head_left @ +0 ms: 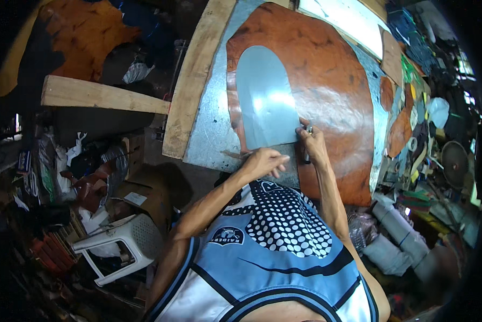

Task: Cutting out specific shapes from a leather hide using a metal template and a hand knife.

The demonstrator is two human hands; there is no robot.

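A large brown leather hide (332,80) lies flat on a metal-covered worktable (206,134). On its left part rests a smooth grey sheet template (265,96) with a rounded far end and a straight near edge. My right hand (313,144) is closed around a slim dark tool (306,157) at the template's near right corner; its working end is too small to make out. Just below the template's near edge hovers my left hand (267,162), fingers loosely bent and apart, with nothing in it. A cut-away gap in the hide shows the metal beneath my hands.
A wooden beam (195,80) borders the table's left side, and another plank (104,95) juts left from it. A white plastic stool (120,249) lies tipped at lower left among clutter. Wrapped rolls (399,225), leather scraps (399,134) and a round fan (454,163) crowd the right.
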